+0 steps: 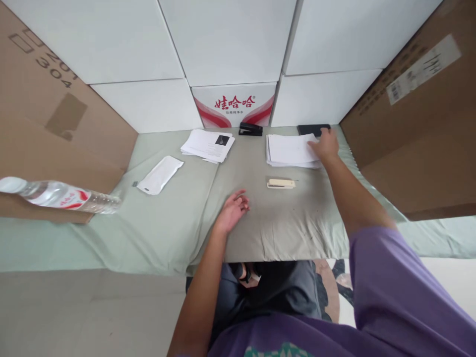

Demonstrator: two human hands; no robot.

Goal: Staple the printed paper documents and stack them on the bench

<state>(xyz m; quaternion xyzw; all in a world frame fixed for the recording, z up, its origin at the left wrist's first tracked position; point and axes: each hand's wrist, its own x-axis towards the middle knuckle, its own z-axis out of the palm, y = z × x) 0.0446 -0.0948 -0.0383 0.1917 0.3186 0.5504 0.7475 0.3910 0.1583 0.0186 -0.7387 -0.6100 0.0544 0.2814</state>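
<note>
My right hand [326,145] reaches far forward and rests on the right edge of a white paper stack [288,150]; whether it grips a sheet I cannot tell. My left hand [233,210] lies on the grey-green cloth [167,223] near the table's front, fingers loosely curled and holding nothing. A cream stapler [281,183] lies between the two hands, apart from both. A second paper stack [207,145], with a small dark picture on top, sits at the back left. A black stapler [250,129] stands at the back centre.
A dark flat phone-like object [311,129] lies behind the right stack. A white pouch [160,174] lies at left. A water bottle [59,196] lies on its side at far left. Cardboard boxes [416,124] flank both sides; white boxes [230,44] form the back wall.
</note>
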